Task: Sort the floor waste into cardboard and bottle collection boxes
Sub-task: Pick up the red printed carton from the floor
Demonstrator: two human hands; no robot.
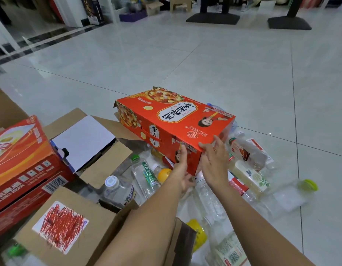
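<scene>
A large red printed cardboard carton point(172, 120) is tilted above the floor, over a heap of plastic bottles. My left hand point(182, 169) grips its near end face from below. My right hand point(214, 160) holds the near right corner, fingers on the top edge. An open brown cardboard box point(101, 169) at centre left holds several clear bottles point(118, 189). Further left a box holds flattened red beer cartons point(22, 166). More loose bottles point(248, 154) lie on the floor to the right of my hands.
A brown flap with a scribbled red label point(62, 225) lies at the lower left. A clear lidded cup with a yellow-green cap point(308, 186) lies at the right. Black stand bases point(212, 20) and furniture stand at the far side of the white tiled floor point(185, 60).
</scene>
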